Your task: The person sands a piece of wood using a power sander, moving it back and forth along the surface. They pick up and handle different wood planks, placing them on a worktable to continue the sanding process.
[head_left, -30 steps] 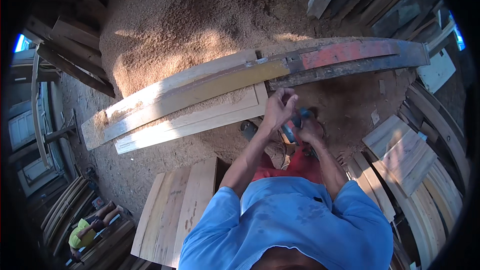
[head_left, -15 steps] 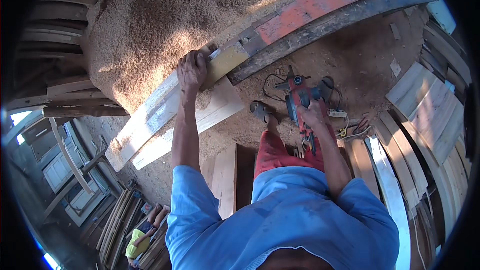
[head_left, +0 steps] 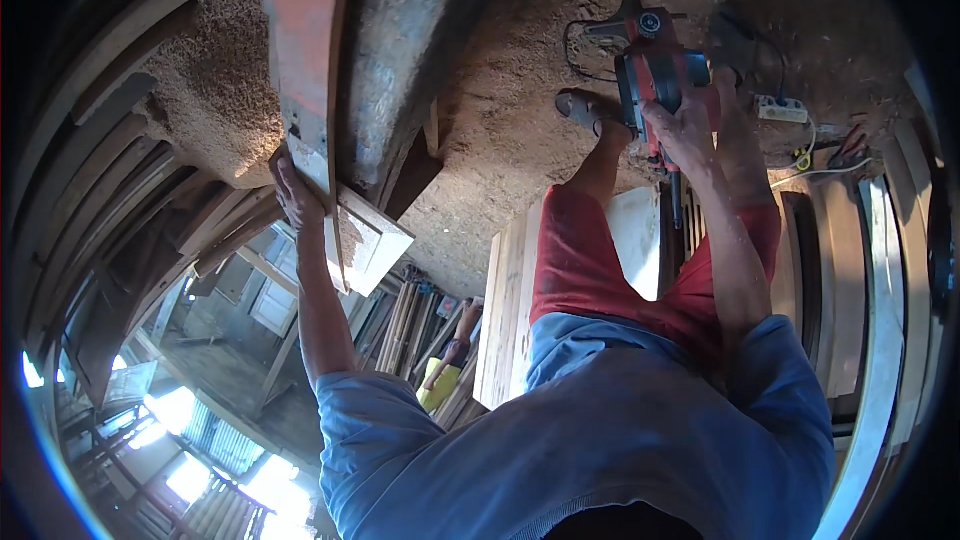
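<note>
My left hand (head_left: 298, 198) grips the edge of a long wooden plank (head_left: 312, 155), its fingers along the side. That plank carries worn reddish paint (head_left: 305, 35) farther up and lies beside a thick, weathered beam (head_left: 405, 35). A shorter pale board (head_left: 372, 240) sticks out beside the near end of the plank. On the right, my right hand (head_left: 685, 132) is closed around the handle of a red and black electric planer (head_left: 645, 80). The planer is held near my legs, apart from the plank. My right fingers are partly hidden by shadow.
Sawdust heaps (head_left: 215, 90) lie left of the plank. A white power strip (head_left: 782, 110) with cords sits on the ground at right. Stacked boards (head_left: 840, 270) stand at right, more timber (head_left: 110, 210) at left. Another person in a yellow top (head_left: 438, 387) is behind the boards.
The view has turned, so the planks now run more upright at the left and the planer appears higher and farther right. Both hands keep their holds.
</note>
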`<state>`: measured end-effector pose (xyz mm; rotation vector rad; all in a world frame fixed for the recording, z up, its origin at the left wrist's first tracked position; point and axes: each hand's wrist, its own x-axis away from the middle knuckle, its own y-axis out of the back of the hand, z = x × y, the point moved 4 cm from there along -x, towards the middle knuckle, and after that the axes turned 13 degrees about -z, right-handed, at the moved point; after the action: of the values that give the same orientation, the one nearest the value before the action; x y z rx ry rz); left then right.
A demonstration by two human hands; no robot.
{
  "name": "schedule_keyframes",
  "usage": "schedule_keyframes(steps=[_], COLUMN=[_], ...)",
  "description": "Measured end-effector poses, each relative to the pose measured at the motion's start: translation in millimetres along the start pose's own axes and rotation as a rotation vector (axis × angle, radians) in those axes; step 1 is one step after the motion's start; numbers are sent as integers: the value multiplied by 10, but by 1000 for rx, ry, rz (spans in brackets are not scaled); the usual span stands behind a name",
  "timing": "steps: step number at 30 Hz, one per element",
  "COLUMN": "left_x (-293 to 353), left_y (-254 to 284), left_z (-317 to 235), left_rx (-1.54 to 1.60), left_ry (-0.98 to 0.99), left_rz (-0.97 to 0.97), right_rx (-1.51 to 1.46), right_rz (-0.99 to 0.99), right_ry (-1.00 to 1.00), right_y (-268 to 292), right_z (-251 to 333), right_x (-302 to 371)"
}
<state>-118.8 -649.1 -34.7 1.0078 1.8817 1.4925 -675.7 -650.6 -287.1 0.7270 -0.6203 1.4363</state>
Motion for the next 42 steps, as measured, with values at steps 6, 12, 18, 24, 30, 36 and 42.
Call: schedule_keyframes(steps=[6,12,18,24,30,36,42], left_x=[-135,-143,-168,-166,-169,-130,-169], left_y=[156,154,212,235,230,184,240], left_z=[319,342,457,500,397,471,371], left_rx=[86,188,257,236,11,227,41], left_ry=[76,188,192,34,-123,185,-199], left_rz=[-14,-12,42,1,34,-39,-23], right_rx=[-122,-57,-128,-110,-159,-89,-92], right_rz=[-98,-224,-276,-204,-181,-190,-217], right_ry=[39,47,-14,-98,-6,-42,-55], right_y=[268,649,789,801,734,664,619], right_z=[9,-270,-27,33,-121,-113,-321], right_x=[-345,-666,-730,-750,-791,-764,-806])
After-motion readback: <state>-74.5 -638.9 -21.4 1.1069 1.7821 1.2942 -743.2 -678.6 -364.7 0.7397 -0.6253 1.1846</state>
